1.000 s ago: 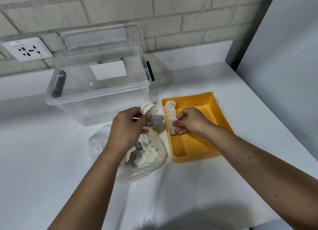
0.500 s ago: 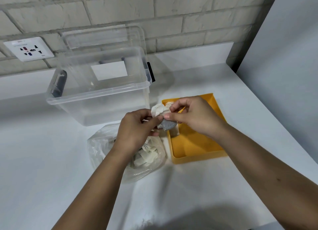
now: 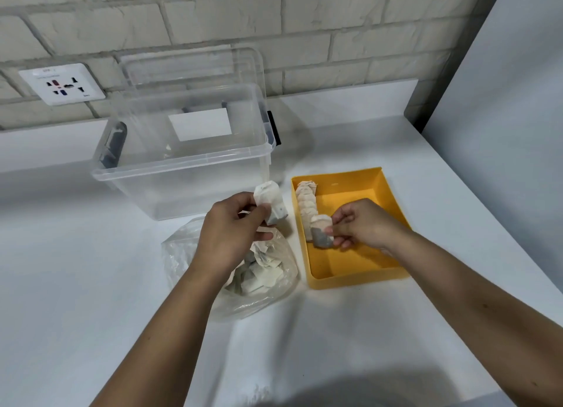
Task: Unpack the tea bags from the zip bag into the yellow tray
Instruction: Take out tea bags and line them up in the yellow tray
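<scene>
Left hand [image 3: 231, 233] pinches a white paper tea bag [image 3: 269, 204] above the clear plastic zip bag [image 3: 268, 281] lying under it on the white tabletop [image 3: 91, 284]. Right hand [image 3: 362, 224] pinches another grey-bottomed tea bag [image 3: 321, 233] inside the yellow rectangular plastic tray [image 3: 393, 193], at the near end of the row of tea bags [image 3: 306, 199].

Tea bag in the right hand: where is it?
Head view, right of centre: the right hand pinches the tea bag inside the yellow tray, at the near end of the row of bags against its left wall.
</scene>
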Action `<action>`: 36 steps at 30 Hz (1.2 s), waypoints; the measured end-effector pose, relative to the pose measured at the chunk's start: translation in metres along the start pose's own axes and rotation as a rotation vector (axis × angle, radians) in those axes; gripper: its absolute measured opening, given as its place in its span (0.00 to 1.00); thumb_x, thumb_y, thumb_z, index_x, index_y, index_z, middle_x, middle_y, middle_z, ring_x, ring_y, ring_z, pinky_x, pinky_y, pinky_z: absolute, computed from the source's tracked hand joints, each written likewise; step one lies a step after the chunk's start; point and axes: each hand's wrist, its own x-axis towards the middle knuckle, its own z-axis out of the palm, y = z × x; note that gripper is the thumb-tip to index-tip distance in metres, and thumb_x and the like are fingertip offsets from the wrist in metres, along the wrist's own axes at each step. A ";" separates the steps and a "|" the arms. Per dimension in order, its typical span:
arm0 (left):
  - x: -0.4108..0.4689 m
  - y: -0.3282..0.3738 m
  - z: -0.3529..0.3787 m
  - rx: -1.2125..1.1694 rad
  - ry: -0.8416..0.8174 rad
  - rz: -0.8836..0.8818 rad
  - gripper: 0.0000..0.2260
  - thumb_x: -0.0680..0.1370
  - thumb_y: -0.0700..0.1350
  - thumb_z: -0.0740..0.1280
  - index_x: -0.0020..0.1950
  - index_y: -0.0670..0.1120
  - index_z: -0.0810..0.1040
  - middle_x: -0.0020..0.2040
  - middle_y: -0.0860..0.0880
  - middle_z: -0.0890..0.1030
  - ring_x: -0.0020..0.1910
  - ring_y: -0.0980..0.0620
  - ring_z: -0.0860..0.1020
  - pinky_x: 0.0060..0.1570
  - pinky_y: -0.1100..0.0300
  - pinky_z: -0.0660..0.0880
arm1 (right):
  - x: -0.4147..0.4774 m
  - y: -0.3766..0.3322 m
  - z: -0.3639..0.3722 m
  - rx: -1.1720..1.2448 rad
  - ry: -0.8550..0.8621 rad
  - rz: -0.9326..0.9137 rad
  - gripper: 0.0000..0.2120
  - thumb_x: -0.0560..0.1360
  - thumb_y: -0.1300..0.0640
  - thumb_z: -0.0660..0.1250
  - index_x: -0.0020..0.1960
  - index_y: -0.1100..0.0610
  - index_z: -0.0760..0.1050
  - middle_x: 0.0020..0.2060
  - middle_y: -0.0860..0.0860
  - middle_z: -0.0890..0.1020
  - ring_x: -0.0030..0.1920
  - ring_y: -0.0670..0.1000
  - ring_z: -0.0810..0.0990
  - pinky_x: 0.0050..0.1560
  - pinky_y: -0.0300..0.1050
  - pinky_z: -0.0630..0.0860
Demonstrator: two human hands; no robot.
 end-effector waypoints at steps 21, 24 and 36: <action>0.009 0.009 0.014 0.064 -0.065 0.085 0.04 0.79 0.38 0.68 0.51 0.43 0.83 0.43 0.44 0.84 0.40 0.48 0.86 0.42 0.59 0.83 | -0.028 -0.063 -0.002 0.158 -0.029 -0.308 0.08 0.73 0.60 0.73 0.52 0.60 0.81 0.36 0.52 0.81 0.32 0.47 0.79 0.37 0.41 0.80; 0.012 0.020 0.022 0.069 -0.089 0.124 0.04 0.79 0.38 0.68 0.52 0.42 0.83 0.42 0.45 0.83 0.41 0.49 0.86 0.39 0.62 0.81 | -0.033 -0.071 -0.004 0.136 0.019 -0.373 0.08 0.73 0.61 0.73 0.49 0.64 0.80 0.35 0.54 0.80 0.31 0.47 0.79 0.38 0.42 0.80; -0.002 -0.013 0.003 0.020 -0.020 0.025 0.05 0.79 0.39 0.69 0.50 0.45 0.85 0.43 0.47 0.85 0.41 0.50 0.85 0.38 0.59 0.82 | 0.001 0.005 -0.003 -0.041 -0.056 -0.034 0.05 0.74 0.58 0.73 0.47 0.58 0.80 0.36 0.56 0.81 0.34 0.50 0.76 0.30 0.40 0.72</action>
